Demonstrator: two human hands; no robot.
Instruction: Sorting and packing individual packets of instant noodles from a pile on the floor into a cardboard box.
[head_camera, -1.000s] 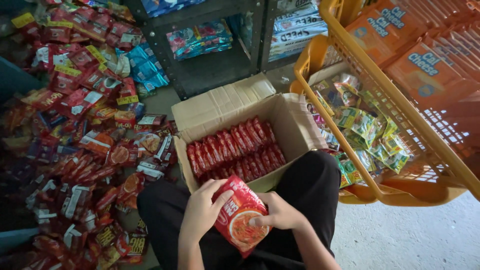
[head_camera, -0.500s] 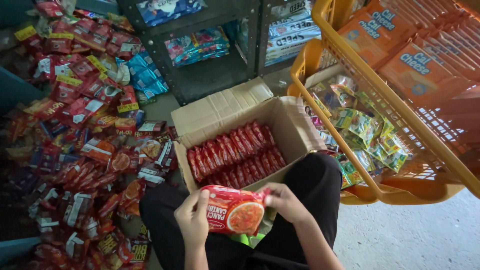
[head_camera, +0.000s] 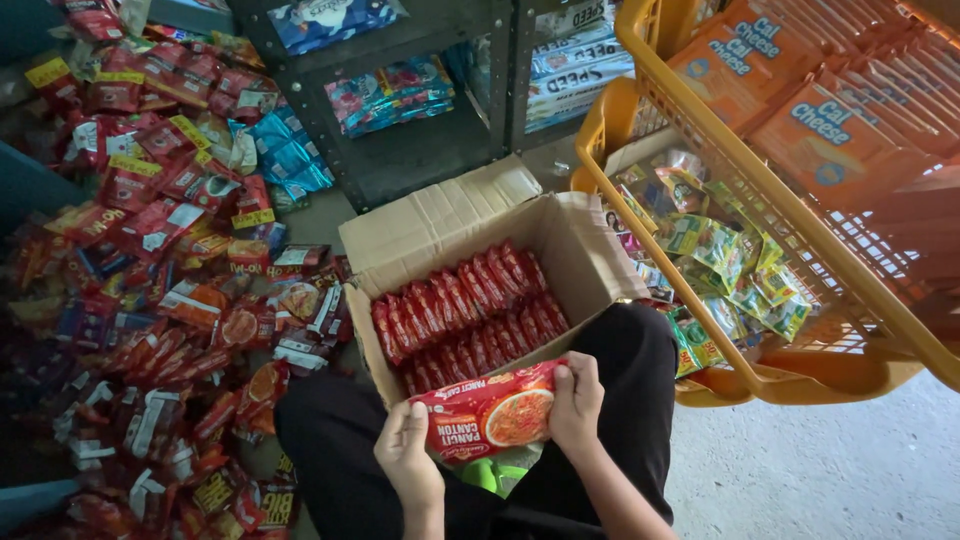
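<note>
- Head view: red noodle packet (head_camera: 490, 415) pinched at both short ends, left hand (head_camera: 408, 462), right hand (head_camera: 577, 402)
- Probably light, crinkly, slippery, brittle inside
- Best gripped by the edges, gently

My forearms run off the bottom edge of the frame. My left hand (head_camera: 408, 462) covers one end of the red noodle packet (head_camera: 490, 412), my right hand (head_camera: 577, 400) the other. A green thing (head_camera: 485, 474) under the packet is mostly hidden. The orange basket (head_camera: 800, 372) is cut off at the right edge.
</note>
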